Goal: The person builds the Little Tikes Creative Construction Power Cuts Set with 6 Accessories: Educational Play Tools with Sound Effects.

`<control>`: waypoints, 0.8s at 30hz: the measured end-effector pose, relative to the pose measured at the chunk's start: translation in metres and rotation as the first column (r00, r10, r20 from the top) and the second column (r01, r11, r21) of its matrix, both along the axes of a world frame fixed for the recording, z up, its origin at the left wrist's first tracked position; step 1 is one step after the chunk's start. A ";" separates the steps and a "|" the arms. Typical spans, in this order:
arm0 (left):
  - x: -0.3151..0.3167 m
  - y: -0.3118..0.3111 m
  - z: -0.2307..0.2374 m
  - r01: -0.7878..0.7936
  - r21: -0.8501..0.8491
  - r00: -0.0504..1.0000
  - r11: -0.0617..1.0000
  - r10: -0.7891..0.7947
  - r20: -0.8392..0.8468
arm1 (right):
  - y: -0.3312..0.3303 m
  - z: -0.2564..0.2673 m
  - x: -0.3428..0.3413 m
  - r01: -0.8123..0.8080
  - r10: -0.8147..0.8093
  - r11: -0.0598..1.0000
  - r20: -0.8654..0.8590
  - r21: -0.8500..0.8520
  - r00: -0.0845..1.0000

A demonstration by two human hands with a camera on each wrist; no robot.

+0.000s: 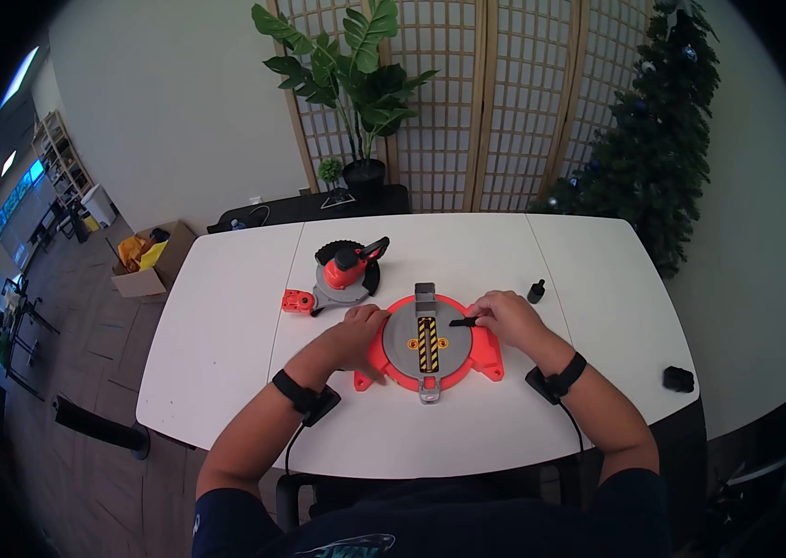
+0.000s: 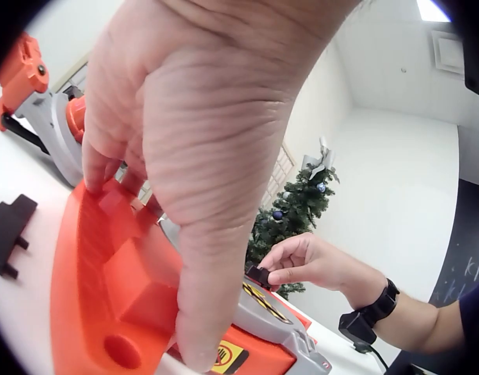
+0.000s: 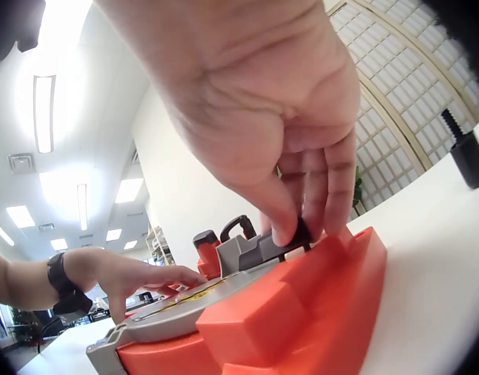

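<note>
At the centre of the head view, a base [image 1: 487,353] of smooth orange-red plastic carries a flat, round grey disc [image 1: 400,327] crossed by a black-and-yellow striped strip [image 1: 427,346]. The fingers of your right hand [image 1: 510,320] pinch a slim, dark bar [image 1: 462,323] at the disc's upper right; it juts leftward from the fingertips, short pegs beneath. Your left hand [image 1: 356,338] rests spread, thumb straight, on the base's left rim, above the white tabletop [image 1: 226,363].
</note>
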State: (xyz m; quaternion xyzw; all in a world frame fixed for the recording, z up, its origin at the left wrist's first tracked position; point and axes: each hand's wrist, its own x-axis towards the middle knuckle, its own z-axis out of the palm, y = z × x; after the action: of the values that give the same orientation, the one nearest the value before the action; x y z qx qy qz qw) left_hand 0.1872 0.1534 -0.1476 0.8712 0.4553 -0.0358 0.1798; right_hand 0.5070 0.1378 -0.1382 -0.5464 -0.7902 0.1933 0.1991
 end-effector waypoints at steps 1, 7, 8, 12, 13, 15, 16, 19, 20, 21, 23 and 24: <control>0.000 -0.001 0.001 -0.001 0.000 1.000 1.000 0.001 0.000 | 0.000 -0.001 0.000 -0.001 0.001 1.000 0.000 0.000 1.000; -0.002 -0.002 0.003 0.016 0.010 1.000 1.000 -0.016 0.016 | -0.002 -0.008 -0.001 -0.004 0.003 1.000 -0.038 -0.013 0.999; -0.003 -0.001 0.001 0.021 0.013 1.000 1.000 -0.021 0.020 | -0.001 -0.009 0.000 -0.007 0.007 1.000 -0.057 0.003 0.998; -0.001 -0.003 0.002 0.013 0.009 1.000 1.000 -0.013 0.019 | -0.003 -0.015 -0.001 0.001 0.003 0.998 -0.057 0.062 0.998; -0.001 -0.004 0.002 0.014 0.009 1.000 1.000 -0.014 0.019 | -0.004 -0.013 -0.002 0.001 0.002 0.998 -0.056 0.063 0.998; 0.000 -0.005 0.003 0.013 0.020 1.000 1.000 -0.013 0.002 | -0.007 -0.008 -0.003 0.000 0.002 0.998 -0.025 0.066 1.000; 0.001 -0.005 0.004 0.013 0.021 1.000 1.000 -0.013 0.003 | -0.007 -0.007 -0.003 0.000 0.001 0.998 -0.024 0.067 1.000; 0.000 -0.007 0.007 0.009 -0.002 1.000 1.000 -0.009 0.002 | -0.007 -0.008 -0.003 0.002 -0.001 0.997 -0.005 0.071 1.000; -0.001 -0.007 0.005 0.002 -0.011 1.000 1.000 -0.002 0.006 | -0.006 -0.009 -0.003 -0.001 0.001 0.997 -0.002 0.073 1.000; -0.001 -0.007 0.005 -0.005 -0.020 1.000 1.000 0.005 0.010 | -0.006 -0.010 -0.002 -0.003 0.003 0.997 0.001 0.075 1.000; 0.001 -0.010 0.011 -0.026 -0.043 1.000 0.999 0.026 -0.012 | -0.006 -0.010 -0.002 -0.003 0.003 0.997 0.002 0.077 1.000; 0.001 -0.011 0.013 -0.048 -0.066 0.998 0.997 0.046 -0.034 | -0.006 -0.010 -0.002 -0.003 0.003 0.997 0.003 0.078 1.000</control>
State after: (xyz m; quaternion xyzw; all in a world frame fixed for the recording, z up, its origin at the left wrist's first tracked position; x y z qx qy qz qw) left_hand 0.1886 0.1423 -0.1344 0.8531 0.4771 -0.0611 0.2023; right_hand 0.5047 0.1320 -0.1480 -0.5371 -0.7985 0.1616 0.2187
